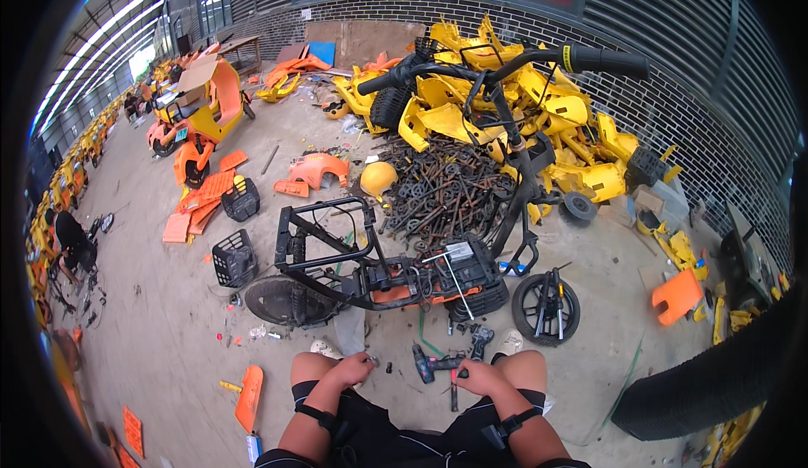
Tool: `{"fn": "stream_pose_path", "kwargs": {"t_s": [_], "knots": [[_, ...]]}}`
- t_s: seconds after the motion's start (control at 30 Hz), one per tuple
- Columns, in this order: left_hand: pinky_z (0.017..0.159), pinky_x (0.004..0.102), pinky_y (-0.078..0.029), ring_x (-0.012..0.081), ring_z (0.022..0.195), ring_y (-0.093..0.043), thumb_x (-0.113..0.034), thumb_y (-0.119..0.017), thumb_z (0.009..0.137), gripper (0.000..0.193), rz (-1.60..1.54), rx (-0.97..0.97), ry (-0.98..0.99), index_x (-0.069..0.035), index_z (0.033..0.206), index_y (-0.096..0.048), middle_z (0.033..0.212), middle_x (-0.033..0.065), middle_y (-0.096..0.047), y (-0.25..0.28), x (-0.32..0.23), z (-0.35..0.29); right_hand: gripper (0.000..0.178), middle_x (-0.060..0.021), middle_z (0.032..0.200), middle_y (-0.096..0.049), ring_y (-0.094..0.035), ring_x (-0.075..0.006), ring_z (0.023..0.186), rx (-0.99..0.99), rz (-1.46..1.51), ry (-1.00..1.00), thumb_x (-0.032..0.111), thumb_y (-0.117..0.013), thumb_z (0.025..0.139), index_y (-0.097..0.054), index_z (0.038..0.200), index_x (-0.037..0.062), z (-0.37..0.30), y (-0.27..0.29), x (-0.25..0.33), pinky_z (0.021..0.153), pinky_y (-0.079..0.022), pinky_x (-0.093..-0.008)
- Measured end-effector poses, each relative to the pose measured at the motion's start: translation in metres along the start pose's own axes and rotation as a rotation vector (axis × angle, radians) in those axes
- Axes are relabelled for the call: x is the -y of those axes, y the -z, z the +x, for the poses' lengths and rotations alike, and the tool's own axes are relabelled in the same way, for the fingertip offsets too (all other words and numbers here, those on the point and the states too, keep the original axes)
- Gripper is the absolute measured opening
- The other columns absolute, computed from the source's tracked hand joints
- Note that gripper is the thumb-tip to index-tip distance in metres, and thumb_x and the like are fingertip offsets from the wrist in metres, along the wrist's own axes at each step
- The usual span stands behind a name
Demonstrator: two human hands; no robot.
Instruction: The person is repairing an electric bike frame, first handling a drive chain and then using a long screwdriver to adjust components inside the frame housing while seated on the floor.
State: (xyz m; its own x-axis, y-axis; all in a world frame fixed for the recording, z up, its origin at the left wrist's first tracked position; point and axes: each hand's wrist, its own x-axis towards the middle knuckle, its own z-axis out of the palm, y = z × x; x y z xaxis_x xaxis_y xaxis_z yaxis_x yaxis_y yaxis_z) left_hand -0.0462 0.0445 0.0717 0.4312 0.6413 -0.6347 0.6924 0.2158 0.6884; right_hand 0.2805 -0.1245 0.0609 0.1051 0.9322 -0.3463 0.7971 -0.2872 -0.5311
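My left hand (352,370) is closed, its fingertips around a small metal piece (374,360) too small to name. My right hand (481,378) is closed on a slim dark-handled tool (454,397) between my knees; its far end is partly hidden. Close by on the floor lie a cordless drill (424,365) and a second power tool (481,340). Beyond my feet lies the stripped black scooter frame (370,257), with its rear wheel (290,301) on the left and handlebars raised on the right. A metal T-handle wrench (454,274) rests across the frame.
A loose front wheel with fork tubes (545,308) lies right of the frame. Behind it are heaps of rusty metal parts (438,186) and yellow plastic panels (589,144). Black baskets (235,259) and orange panels (249,399) lie leftward. A stack of black bins (707,392) stands right.
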Motion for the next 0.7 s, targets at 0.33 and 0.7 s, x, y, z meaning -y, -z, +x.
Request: {"fn": "stream_pose_path", "kwargs": {"t_s": [0.33,0.7], "knots": [[0.056,0.0332,-0.046,0.0184,0.062,-0.056,-0.034,-0.059,0.095,0.039,0.037,-0.004,-0.019,-0.001,0.116,-0.063,0.077,0.0089,-0.062,-0.009,0.002,0.011,0.045,-0.0191,0.100,-0.069,-0.065,-0.0369,0.097,-0.003,-0.011,0.011,0.043,-0.072,0.081,-0.064,0.109,0.0088,-0.006,-0.006,-0.004,0.082,-0.052,-0.0448],[0.063,0.0316,-0.051,0.0165,0.071,-0.061,-0.028,-0.055,0.099,0.029,-0.095,0.115,-0.113,0.000,0.101,-0.064,0.080,0.0069,-0.063,-0.018,0.016,-0.004,0.037,-0.0159,0.098,-0.069,-0.065,-0.0368,0.091,-0.080,0.078,0.075,0.038,-0.072,0.081,-0.067,0.106,0.0116,-0.018,-0.018,0.017,0.082,-0.053,-0.0432]]}}
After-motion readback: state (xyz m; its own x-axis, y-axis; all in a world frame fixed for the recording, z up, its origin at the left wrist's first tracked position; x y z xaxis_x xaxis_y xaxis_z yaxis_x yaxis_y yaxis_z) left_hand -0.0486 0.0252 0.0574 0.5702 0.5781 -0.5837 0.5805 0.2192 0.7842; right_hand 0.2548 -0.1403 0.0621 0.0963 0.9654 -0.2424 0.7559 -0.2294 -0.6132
